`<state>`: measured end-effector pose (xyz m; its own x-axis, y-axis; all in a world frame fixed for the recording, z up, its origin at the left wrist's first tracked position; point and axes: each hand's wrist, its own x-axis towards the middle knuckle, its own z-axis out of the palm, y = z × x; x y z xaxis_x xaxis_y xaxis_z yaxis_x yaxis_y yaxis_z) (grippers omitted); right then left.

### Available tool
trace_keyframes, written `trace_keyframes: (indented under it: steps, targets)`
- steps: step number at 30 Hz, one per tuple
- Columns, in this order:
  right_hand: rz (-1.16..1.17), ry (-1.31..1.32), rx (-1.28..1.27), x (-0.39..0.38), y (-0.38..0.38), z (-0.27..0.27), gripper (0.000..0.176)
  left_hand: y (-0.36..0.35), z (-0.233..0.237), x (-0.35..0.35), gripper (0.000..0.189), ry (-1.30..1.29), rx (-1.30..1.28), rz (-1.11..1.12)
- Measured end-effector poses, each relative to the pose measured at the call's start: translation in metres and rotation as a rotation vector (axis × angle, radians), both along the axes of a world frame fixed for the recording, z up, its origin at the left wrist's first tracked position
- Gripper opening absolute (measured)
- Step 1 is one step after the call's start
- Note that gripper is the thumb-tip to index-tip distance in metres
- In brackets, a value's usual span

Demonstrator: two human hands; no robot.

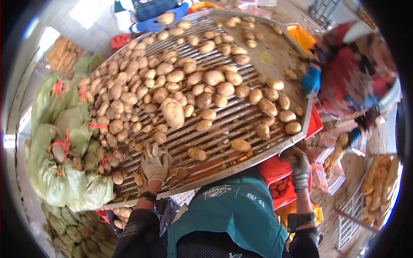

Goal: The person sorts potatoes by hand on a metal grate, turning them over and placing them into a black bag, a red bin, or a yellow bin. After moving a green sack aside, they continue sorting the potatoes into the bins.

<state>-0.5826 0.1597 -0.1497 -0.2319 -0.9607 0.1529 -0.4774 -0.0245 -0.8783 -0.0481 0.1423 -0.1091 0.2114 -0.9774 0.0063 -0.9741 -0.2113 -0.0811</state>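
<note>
A slatted metal sorting table (185, 152) is covered with many potatoes, thickest on its left half. My left hand (155, 165), in a striped knit glove, lies on the slats near the front edge with its fingers stretched out. Beside its wrist is a small potato (138, 179), and a crumpled brown piece (175, 174) lies on its other side. My right hand (297, 163), in a dirty glove, is just outside the table's front rim, above a red crate (275, 170). Its fingers are curled; what they hold, if anything, is hidden.
Green mesh sacks (64, 167) of potatoes line the left side. A co-worker's blue-gloved hand (312, 79) touches the right rim. At the far edge another person's blue glove (148, 25) is beside a potato. More filled sacks (380, 185) stand at right.
</note>
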Motion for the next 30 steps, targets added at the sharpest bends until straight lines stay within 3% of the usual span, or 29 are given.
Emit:
trace_keyframes:
  steps: [1,2,3,5,7,11,12,16,19,21,23,24,25,28,29,30]
  targets:
    - [0.119,0.161,0.068,0.041,-0.029,0.019,0.028,-0.002,0.005,-0.003,0.065,0.02,0.05,0.03]
    - [0.308,-0.002,0.038,0.088,-0.054,0.051,0.03,-0.004,0.008,-0.005,0.066,0.063,0.053,0.057]
    - [0.551,0.113,0.036,0.12,-0.077,0.079,0.031,-0.004,0.007,-0.003,0.066,0.066,0.047,0.087]
    - [0.833,0.259,0.078,0.185,-0.114,0.091,0.039,-0.003,0.002,0.002,0.067,0.069,-0.002,0.002]
    - [0.926,0.388,0.012,0.244,-0.139,0.082,0.058,-0.004,0.004,0.001,0.067,0.08,-0.006,0.031]
    - [0.726,0.609,0.176,0.347,-0.168,0.072,0.084,-0.006,0.005,0.004,0.066,0.067,0.018,0.022]
    - [0.727,0.621,0.114,0.367,-0.177,0.042,0.095,-0.007,0.006,0.004,0.066,0.07,0.022,0.016]
    - [0.639,0.815,0.13,0.402,-0.197,0.055,0.102,-0.007,0.006,0.006,0.066,0.087,0.041,0.018]
    - [0.662,0.741,0.3,0.408,-0.215,0.064,0.102,-0.008,0.008,0.006,0.066,0.091,0.05,0.005]
    - [0.651,0.663,0.261,0.396,-0.226,0.053,0.098,-0.01,0.011,0.004,0.067,0.127,0.038,0.007]
    - [0.779,-0.01,0.118,0.375,-0.239,0.023,0.086,-0.01,0.009,0.005,0.067,0.129,0.026,-0.008]
    - [0.808,-0.396,0.325,0.362,-0.235,0.042,0.08,-0.009,0.008,0.005,0.067,0.13,0.017,-0.016]
    - [0.791,-0.4,0.32,0.345,-0.231,0.048,0.08,-0.009,0.007,0.006,0.067,0.129,0.017,-0.034]
    - [0.857,-1.278,0.655,0.298,-0.207,0.062,0.084,-0.007,0.005,0.005,0.067,0.072,0.006,-0.039]
    - [1.018,-1.437,0.723,0.278,-0.198,0.079,0.093,-0.006,0.005,0.005,0.067,0.073,0.007,-0.071]
    - [0.986,-1.512,0.766,0.265,-0.186,0.093,0.097,-0.006,0.005,0.003,0.066,0.076,0.025,-0.03]
